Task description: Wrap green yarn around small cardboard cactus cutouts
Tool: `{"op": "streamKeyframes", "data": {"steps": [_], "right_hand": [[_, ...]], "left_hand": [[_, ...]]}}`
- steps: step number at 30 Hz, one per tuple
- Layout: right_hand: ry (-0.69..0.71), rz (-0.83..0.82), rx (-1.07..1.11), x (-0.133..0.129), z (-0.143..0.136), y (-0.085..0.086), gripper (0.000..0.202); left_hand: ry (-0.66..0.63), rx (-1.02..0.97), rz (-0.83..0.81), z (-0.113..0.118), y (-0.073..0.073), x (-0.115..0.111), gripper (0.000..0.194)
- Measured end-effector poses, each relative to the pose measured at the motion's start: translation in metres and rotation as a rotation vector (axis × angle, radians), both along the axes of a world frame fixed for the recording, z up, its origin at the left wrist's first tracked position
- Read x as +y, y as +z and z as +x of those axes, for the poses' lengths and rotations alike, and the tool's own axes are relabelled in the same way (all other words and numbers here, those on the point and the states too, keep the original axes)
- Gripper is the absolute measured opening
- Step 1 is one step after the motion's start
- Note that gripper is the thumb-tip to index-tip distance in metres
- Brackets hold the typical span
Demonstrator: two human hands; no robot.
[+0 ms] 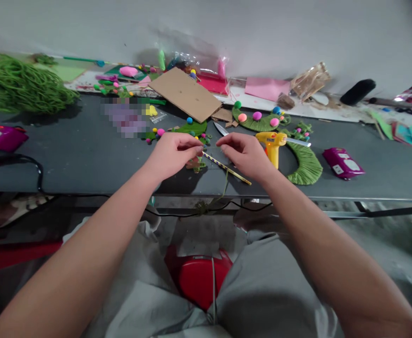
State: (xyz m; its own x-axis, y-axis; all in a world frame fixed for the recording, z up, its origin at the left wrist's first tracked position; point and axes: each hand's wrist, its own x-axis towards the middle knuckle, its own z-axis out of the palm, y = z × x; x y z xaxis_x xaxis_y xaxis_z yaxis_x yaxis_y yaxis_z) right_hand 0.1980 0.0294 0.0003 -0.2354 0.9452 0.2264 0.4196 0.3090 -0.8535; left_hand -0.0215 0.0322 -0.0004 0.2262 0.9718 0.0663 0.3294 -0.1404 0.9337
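While the left hand (174, 156) pinches the upper end of a striped pencil (223, 165) between thumb and forefinger, the right hand (244, 154) curls near it, though whether its fingertips meet or hold anything, I cannot tell. Green yarn (225, 184) crosses the pencil below the grip. Rightward sits a yellow hot glue gun (272, 143); beyond the grip, brown cardboard (186, 94).

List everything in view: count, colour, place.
table: 1, grey, centre
yarn heap: 1, green, left
devices: 2, purple, left, right
cardboard sheet: 1, brown, back
coloured sheets: several, mixed, back
pom-poms: many, mixed, table
glue gun: 1, yellow, right
wrapped curves: 2+, green, right
striped stick: 1, yellow, centre
blade: 1, silver, centre
stool: 1, red, below
other clutter: uncountable, mixed, back
left hand: 1, bare, at stick
right hand: 1, bare, centre
trouser legs: 2, grey, below
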Motion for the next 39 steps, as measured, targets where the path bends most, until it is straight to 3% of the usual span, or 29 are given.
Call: {"op": "streamKeyframes", "data": {"steps": [3, 6, 9, 13, 16, 21, 26, 30, 35, 39], "right_hand": [[-0.028, -0.218, 0.089, -0.002, -0.003, 0.008, 0.022], [-0.002, -0.392, 0.252, -0.003, -0.004, 0.012, 0.015], [0.01, -0.414, 0.267, -0.004, -0.003, 0.011, 0.006], [0.106, -0.501, 0.203, -0.01, -0.003, 0.009, 0.03], [0.243, -0.56, 0.229, -0.016, -0.007, 0.011, 0.032], [0.247, -0.532, 0.193, -0.019, -0.014, 0.014, 0.046], [0.172, -0.231, -0.08, -0.012, -0.009, 0.002, 0.036], [0.114, -0.132, -0.168, -0.015, -0.006, -0.005, 0.022], [0.135, -0.112, -0.178, -0.023, -0.009, -0.003, 0.02], [0.198, -0.212, -0.095, -0.03, -0.015, -0.003, 0.042]], "left_hand": [[-0.021, 0.101, 0.119, -0.007, 0.003, 0.001, 0.018], [-0.024, 0.169, 0.169, -0.011, 0.004, 0.002, 0.021], [-0.031, 0.152, 0.118, -0.011, 0.004, 0.002, 0.028], [-0.153, 0.105, 0.031, -0.007, 0.001, 0.0, 0.027], [-0.203, 0.064, -0.025, -0.003, -0.004, -0.001, 0.026], [-0.196, 0.112, 0.024, 0.003, -0.006, 0.0, 0.025], [-0.253, 0.157, 0.05, 0.003, -0.004, 0.001, 0.022], [-0.288, 0.197, 0.08, -0.003, -0.005, -0.001, 0.02], [-0.272, 0.203, 0.097, -0.006, -0.003, -0.011, 0.02], [-0.279, 0.137, 0.091, -0.004, 0.0, -0.018, 0.022]]}}
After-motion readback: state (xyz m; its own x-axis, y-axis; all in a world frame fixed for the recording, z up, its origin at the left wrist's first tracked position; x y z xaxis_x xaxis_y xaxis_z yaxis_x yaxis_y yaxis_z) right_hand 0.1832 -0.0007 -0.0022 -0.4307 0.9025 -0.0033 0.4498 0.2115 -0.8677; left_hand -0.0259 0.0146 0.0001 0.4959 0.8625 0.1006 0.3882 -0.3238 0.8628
